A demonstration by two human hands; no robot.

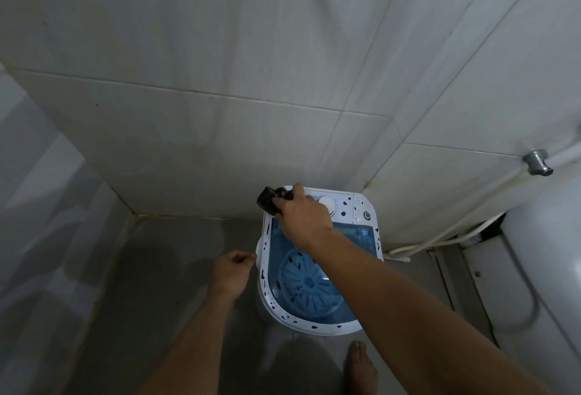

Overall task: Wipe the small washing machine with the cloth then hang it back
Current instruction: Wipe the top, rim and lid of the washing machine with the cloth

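A right hand (301, 215) presses a bunched dark cloth (273, 202) onto the far left corner of a small white washing machine (317, 256) on a tiled bathroom floor (176, 272) — fingers curled tight around the cloth — while the left hand (232, 272), loosely curled and empty, hangs just beside the tub.

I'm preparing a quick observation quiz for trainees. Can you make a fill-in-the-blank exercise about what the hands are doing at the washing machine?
1. The dark cloth is held in the person's ____ hand.
2. The cloth is pressed on the back-left corner of the washing machine, beside its white round ____.
3. The machine's see-through lid is tinted ____.
4. The left hand hovers beside the machine, holding ____.

Missing words: right; dial; blue; nothing
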